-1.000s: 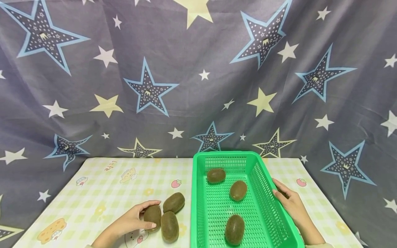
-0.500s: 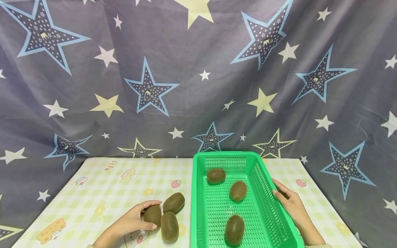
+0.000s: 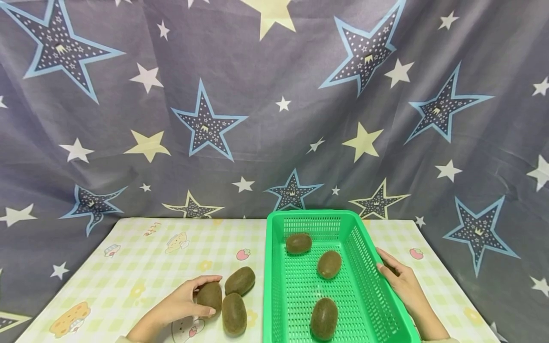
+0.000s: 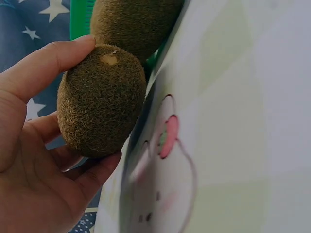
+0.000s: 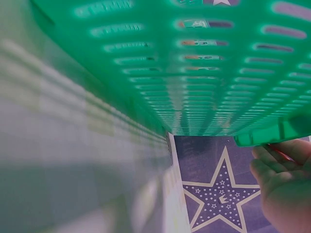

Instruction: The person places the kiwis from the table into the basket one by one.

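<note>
My left hand (image 3: 182, 301) grips a brown fuzzy kiwi (image 3: 209, 299), thumb on one side and fingers curled round the other. In the left wrist view this kiwi (image 4: 103, 102) shows its pale stem end, with another kiwi (image 4: 133, 24) just behind it. Two more kiwis lie close by on the tablecloth: an upright one (image 3: 234, 314) and a slanted one (image 3: 240, 281). At the right side of a green plastic basket (image 3: 269, 276), my right hand (image 3: 403, 281) holds the rim; in the right wrist view its fingers (image 5: 272, 158) are under the rim's edge.
Inside the basket three kiwis lie apart: one at the back (image 3: 299, 243), one in the middle (image 3: 329, 264) and one at the front (image 3: 324, 318). A checked tablecloth (image 3: 141, 262) covers the table, and a grey star-patterned curtain (image 3: 257, 95) hangs behind it.
</note>
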Available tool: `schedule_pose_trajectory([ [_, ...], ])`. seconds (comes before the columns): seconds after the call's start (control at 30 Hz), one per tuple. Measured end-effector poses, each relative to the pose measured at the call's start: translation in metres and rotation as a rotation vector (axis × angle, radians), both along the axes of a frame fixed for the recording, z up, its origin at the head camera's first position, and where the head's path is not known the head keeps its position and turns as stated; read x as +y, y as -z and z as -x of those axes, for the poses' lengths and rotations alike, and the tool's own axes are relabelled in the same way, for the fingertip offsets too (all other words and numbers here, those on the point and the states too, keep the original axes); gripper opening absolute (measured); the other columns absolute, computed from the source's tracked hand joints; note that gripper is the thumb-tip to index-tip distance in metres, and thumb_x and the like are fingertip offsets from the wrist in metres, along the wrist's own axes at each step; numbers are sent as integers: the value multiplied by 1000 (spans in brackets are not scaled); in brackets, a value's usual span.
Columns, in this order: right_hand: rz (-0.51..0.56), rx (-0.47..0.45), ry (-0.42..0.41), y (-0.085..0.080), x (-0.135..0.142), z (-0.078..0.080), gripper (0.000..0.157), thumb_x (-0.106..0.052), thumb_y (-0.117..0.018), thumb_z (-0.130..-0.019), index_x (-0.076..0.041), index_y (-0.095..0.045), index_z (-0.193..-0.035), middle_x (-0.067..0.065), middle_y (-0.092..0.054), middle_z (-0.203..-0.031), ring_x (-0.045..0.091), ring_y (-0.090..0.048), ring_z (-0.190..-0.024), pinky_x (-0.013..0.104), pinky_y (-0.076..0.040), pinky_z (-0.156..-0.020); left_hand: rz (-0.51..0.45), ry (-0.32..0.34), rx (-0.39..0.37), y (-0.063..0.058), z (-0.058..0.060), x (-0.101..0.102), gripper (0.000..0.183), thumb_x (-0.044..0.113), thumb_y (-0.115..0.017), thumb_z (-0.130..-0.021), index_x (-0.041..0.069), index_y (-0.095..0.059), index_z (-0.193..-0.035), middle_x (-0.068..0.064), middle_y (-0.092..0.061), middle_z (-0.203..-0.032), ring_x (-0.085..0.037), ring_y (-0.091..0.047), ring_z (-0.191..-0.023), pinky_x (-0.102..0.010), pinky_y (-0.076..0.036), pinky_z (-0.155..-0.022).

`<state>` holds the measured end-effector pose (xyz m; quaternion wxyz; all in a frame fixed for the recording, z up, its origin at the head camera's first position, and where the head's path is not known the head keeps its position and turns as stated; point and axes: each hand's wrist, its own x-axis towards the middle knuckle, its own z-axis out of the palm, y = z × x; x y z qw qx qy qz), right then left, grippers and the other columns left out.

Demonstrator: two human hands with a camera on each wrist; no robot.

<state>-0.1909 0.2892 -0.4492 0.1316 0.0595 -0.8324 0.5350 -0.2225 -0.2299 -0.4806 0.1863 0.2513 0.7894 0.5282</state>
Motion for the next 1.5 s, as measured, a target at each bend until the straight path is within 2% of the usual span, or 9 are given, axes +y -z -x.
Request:
schedule_pose_trajectory([
  [0.2, 4, -9, -6, 0, 0, 0, 45, -15, -51, -98, 6, -43, -137, 26, -38, -142, -20, -36, -107, 3, -36, -84, -6, 3, 20, -7, 2, 1, 70, 13, -71, -82, -6, -37, -139, -32, -38, -137, -28, -50, -111, -23, -46, -85],
  [0.4, 4, -10, -3, 0, 0, 0, 46, -16, -50, -98, 6, -42, -138, 26, -37, -142, -20, -36, -107, 3, -36, -84, -2, 9, 87, -13, 5, 4, 67, 14, -71, -82, -6, -39, -138, -31, -40, -137, -22, -52, -109, -23, -44, -86],
  [0.57, -3, -16, -2, 0, 0, -1, 46, -17, -50, -99, 5, -42, -138, 26, -37, -143, -19, -36, -108, 4, -37, -84, -48, -20, 13, -18, 6, 8, 70, 12, -71, -82, -8, -35, -139, -35, -31, -140, -26, -56, -105, -27, -50, -81],
  [0.67, -18, -20, 0, 0, 0, -1, 46, -18, -50, -99, 5, -42, -138, 26, -37, -143, -11, -38, -114, 4, -36, -84, -68, -45, -20, -21, 6, 10, 72, 11, -71, -82, -9, -33, -140, -36, -29, -140, -30, -56, -105, -29, -52, -78],
  [0.83, -37, -35, 7, -1, 1, 0, 47, -20, -49, -99, 4, -42, -139, 24, -38, -143, 8, -40, -123, 4, -36, -84, -56, -65, -15, -27, 6, 14, 72, 12, -71, -82, -7, -34, -140, -36, -33, -138, -30, -56, -105, -29, -51, -78],
  [1.07, -19, -16, 21, 0, 1, 0, 45, -18, -51, -98, 4, -44, -137, 23, -40, -141, -18, -37, -107, 3, -37, -83, -25, -81, 46, -34, 5, 25, 68, 15, -73, -80, -2, -41, -138, -33, -38, -138, -31, -53, -108, -31, -49, -82],
  [1.27, -23, -16, 20, 2, 2, 0, 45, -18, -51, -98, 3, -44, -138, 22, -40, -141, -19, -37, -107, 3, -36, -84, -25, -72, 79, -37, 6, 31, 67, 15, -72, -82, -3, -40, -138, -32, -40, -137, -34, -52, -110, -30, -48, -84],
  [1.33, -34, -27, 24, 1, 2, 0, 46, -19, -51, -99, 2, -44, -138, 21, -40, -142, -16, -37, -109, 3, -36, -83, -45, -72, 68, -38, 7, 33, 67, 14, -72, -82, -4, -40, -138, -32, -41, -136, -33, -53, -108, -28, -49, -81],
  [1.5, -54, -50, 19, -1, 2, -1, 47, -20, -49, -99, 1, -42, -140, 21, -39, -143, 17, -41, -125, 3, -36, -84, -67, -73, 70, -40, 9, 40, 65, 13, -72, -82, -2, -41, -138, -26, -52, -125, -31, -55, -102, -29, -50, -78],
])
